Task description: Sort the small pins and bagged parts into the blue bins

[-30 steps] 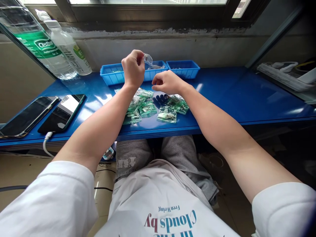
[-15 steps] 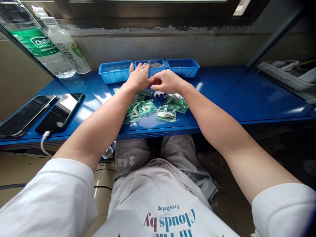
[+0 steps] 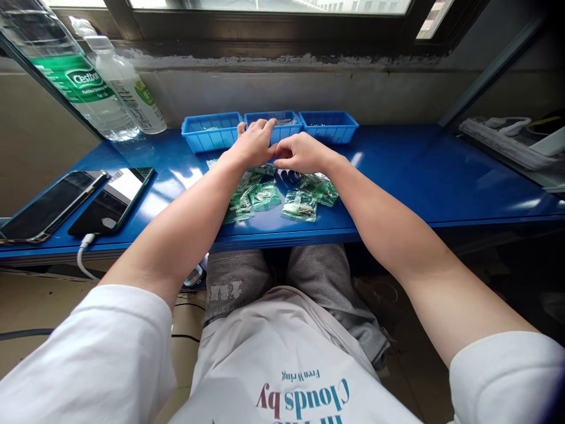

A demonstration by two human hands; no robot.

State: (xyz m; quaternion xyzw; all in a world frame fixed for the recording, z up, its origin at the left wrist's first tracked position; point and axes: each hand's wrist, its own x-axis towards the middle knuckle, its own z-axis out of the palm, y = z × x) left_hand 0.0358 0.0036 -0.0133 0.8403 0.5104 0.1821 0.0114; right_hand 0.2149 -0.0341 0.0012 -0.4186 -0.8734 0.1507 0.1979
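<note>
My left hand (image 3: pixel 256 143) reaches to the front of the middle blue bin (image 3: pixel 292 126), its fingers stretched out and apart, with nothing visible in them. Its thumb meets the fingertips of my right hand (image 3: pixel 304 154). The right fingers are curled into a pinch; what they hold, if anything, is hidden. Below both hands lie several small clear-and-green plastic bags. One bag (image 3: pixel 299 205) near the table edge has thin metal pieces inside, and another bag (image 3: pixel 265 196) rests to its left. Clear plastic shows inside the middle bin.
A left blue bin (image 3: pixel 210 133) and a right blue bin (image 3: pixel 329 127) flank the middle one. Two phones, a black phone (image 3: pixel 115 200) on a white cable and a dark phone (image 3: pixel 48 206), lie at left. A large water bottle (image 3: pixel 82 79) and a smaller bottle (image 3: pixel 132 94) stand behind them.
The camera view has tilted slightly upward, showing more window. My left fingers have shifted a little to the right over the middle bin. My right hand keeps its pinch, and the bags lie as before.
</note>
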